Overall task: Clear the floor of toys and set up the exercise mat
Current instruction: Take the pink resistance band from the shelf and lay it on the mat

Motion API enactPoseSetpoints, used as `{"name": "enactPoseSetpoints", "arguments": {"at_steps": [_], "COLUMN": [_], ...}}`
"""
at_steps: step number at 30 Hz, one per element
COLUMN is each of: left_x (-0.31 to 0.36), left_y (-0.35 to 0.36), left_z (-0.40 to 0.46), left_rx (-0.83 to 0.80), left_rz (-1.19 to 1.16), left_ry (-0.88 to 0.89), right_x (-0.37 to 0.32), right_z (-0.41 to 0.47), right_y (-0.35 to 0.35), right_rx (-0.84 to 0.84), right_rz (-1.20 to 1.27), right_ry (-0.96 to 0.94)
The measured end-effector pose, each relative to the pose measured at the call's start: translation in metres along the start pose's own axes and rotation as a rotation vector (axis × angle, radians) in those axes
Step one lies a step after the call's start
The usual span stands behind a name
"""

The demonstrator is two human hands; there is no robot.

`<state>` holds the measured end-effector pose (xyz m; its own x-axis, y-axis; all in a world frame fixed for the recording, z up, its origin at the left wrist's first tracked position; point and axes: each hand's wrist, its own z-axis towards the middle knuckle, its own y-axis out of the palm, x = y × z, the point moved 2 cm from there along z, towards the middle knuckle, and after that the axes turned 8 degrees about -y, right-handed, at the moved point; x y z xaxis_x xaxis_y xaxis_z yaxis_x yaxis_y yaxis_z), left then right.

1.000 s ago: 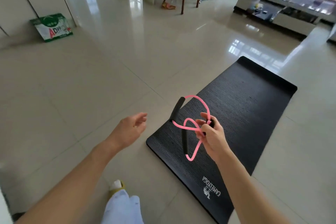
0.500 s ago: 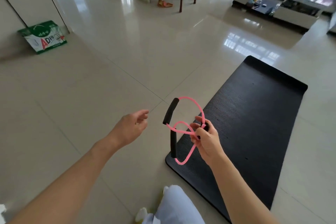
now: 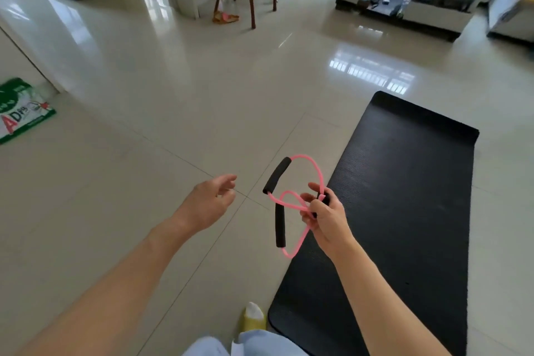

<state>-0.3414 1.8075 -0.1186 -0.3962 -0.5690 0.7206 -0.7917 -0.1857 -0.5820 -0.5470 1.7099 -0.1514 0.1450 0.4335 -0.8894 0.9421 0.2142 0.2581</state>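
Mat (image 3: 404, 199): unrolled, lying flat on the floor (image 3: 173, 113), long axis running away from the person toward the far shelving, to the right of the feet. No toys seen on the tiles near it.

Right hand (image 3: 323, 215): clenched on the middle of a band (image 3: 300, 179), a pink figure-eight tube with two black foam grips. The band is held in the air above the mat's left edge; one grip stands up and to the left of the fist, the other hangs nearly vertical below it. Nothing of the band touches mat or floor.

Left hand (image 3: 209, 202): released, fingers loosely curled, holding nothing, raised over bare tile just left of the band.

Governing relation: the upper grip lies between the two hands, slightly nearer the right, and directly right of the left hand at about the same height. The left hand is the free one and is the nearer candidate to take that grip.

Judgement: mat set-up appears done; the band is the item in hand, either for placing on the mat, which lies directly beneath and to the right, or for use.
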Motion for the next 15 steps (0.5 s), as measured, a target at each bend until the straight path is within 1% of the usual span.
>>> {"name": "enactPoseSetpoints", "arguments": {"at_steps": [6, 12, 15], "left_x": [0.051, 0.092, 0.114], "left_y": [-0.006, 0.003, 0.005], "left_z": [0.081, 0.170, 0.213], "left_rx": [-0.089, -0.249, -0.349], "left_rz": [0.049, 0.115, 0.166], "left_ry": [0.108, 0.245, 0.335], "right_x": [-0.040, -0.069, -0.081], "right_z": [0.060, 0.107, 0.125], "right_y": [0.009, 0.011, 0.017], "right_rx": [0.073, 0.239, 0.362], "right_rz": [0.010, 0.044, 0.086], "right_ry": [-0.070, -0.146, -0.185]}}
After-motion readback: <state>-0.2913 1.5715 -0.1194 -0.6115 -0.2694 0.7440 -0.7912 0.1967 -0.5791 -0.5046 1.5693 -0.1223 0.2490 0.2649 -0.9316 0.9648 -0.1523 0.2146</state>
